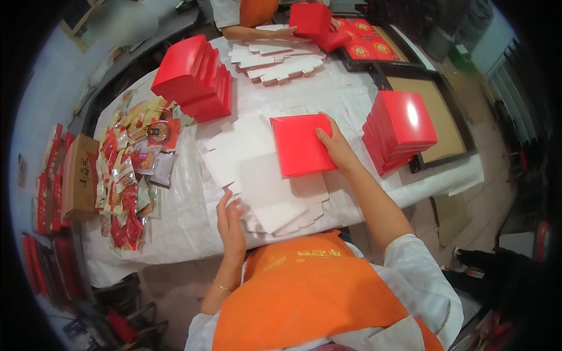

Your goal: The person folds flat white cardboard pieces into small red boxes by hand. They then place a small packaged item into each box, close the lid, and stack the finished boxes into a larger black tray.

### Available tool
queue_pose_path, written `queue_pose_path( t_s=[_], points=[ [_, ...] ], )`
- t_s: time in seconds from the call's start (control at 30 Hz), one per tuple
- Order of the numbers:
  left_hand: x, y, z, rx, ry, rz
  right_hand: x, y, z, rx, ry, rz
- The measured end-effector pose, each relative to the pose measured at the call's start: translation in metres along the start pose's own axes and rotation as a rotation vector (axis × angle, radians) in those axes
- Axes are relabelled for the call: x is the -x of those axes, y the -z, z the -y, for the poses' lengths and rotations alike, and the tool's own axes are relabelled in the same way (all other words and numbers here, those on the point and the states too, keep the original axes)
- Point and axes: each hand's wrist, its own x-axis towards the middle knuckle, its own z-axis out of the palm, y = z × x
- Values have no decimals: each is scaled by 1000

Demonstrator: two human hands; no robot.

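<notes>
A square red box point(300, 147) is gripped at its right side by my right hand point(335, 145), thumb on top, over the stack of flat white carton blanks point(266, 190). My left hand point(230, 219) is beside the left edge of those blanks, fingers apart and holding nothing. To the right of the held box stands a stack of red boxes point(404, 126). Another tall stack of red boxes point(196, 76) leans at the far left of the white-covered table.
Packaged snacks point(132, 164) lie heaped at left, next to a brown carton point(81, 175). A black-framed tray point(430, 117) is at right; a farther one holds patterned red boxes point(366, 40). Across the table, a co-worker's hand point(281, 33) reaches over more white blanks point(275, 61).
</notes>
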Motion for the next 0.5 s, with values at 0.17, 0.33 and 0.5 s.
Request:
queue_pose_path(
  t_s=[0.17,0.33,0.5],
  points=[
    [-7,15,10,14,10,-59,-57,31,-22,2,-90,61],
    [-22,33,11,18,-30,-120,-71,41,-21,727,-60,36],
    [-81,62,10,-3,-94,-186,-83,-13,23,1222,543,-169]
  ],
)
